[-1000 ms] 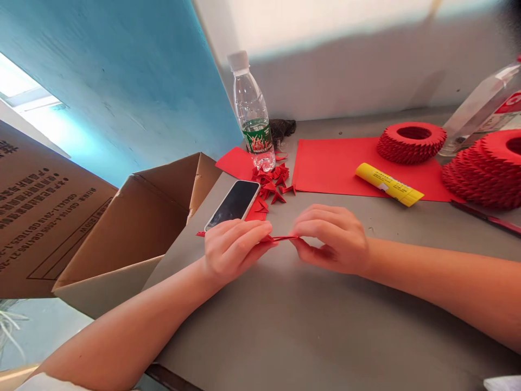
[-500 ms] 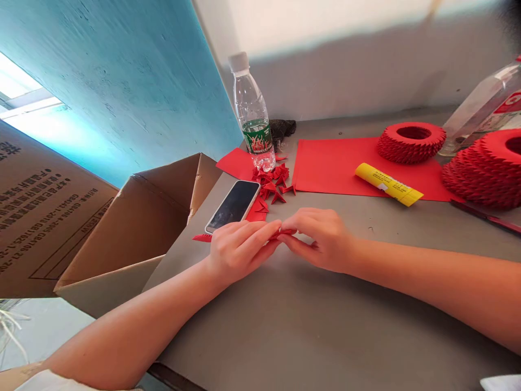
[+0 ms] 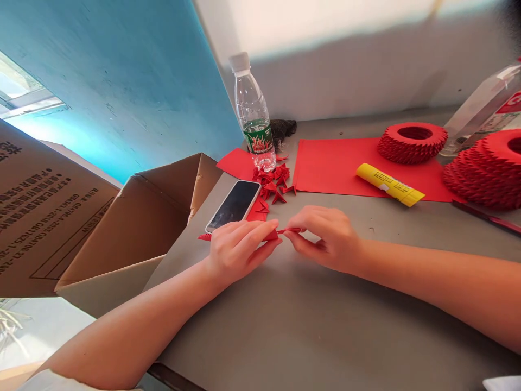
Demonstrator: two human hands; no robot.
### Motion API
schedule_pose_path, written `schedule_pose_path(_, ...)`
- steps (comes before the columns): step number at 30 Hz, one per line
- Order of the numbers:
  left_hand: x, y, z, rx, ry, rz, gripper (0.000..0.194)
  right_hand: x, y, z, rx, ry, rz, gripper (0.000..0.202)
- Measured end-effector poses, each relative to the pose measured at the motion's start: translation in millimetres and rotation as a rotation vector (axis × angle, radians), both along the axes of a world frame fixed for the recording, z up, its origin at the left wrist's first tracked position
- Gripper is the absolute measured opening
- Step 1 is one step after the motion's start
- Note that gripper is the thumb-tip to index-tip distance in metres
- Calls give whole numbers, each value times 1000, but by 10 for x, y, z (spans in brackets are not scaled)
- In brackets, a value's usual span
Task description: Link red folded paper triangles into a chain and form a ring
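Note:
My left hand (image 3: 242, 248) is closed around a chain of folded red paper (image 3: 204, 237), whose ends stick out on both sides of the fingers. My right hand (image 3: 325, 237) pinches a small red paper piece (image 3: 293, 230) that meets the chain's right end between the two hands. Just beyond my left hand lies a phone (image 3: 234, 205) with a dark screen. Loose folded red pieces (image 3: 274, 189) are heaped behind the phone, at the foot of a plastic bottle (image 3: 257, 130) with a green label.
A yellow glue stick (image 3: 389, 184) rests on a red sheet (image 3: 334, 168). Two red paper rings (image 3: 412, 142) (image 3: 486, 174) and a large bottle (image 3: 484, 108) stand at the right. Left of the grey table (image 3: 260, 331) is an open cardboard box (image 3: 134, 228).
My right hand has moved slightly right, away from my left hand. More of the red paper between them now shows.

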State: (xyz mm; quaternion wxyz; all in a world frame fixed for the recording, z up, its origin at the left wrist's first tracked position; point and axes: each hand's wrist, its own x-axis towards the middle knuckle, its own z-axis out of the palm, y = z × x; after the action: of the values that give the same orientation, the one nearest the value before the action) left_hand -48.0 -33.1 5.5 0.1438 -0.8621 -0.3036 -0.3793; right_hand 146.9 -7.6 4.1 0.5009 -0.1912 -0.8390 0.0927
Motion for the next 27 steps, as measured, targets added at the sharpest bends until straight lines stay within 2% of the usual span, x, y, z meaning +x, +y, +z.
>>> schedule_pose_path(10,-7,0,-14,-8,-1,29,35,-3,3,13,38,16,11,8)
schedule_pose_path(27,-7,1,-11,-27,4,-8,38,-24,-5,10,-40,44,-34,7)
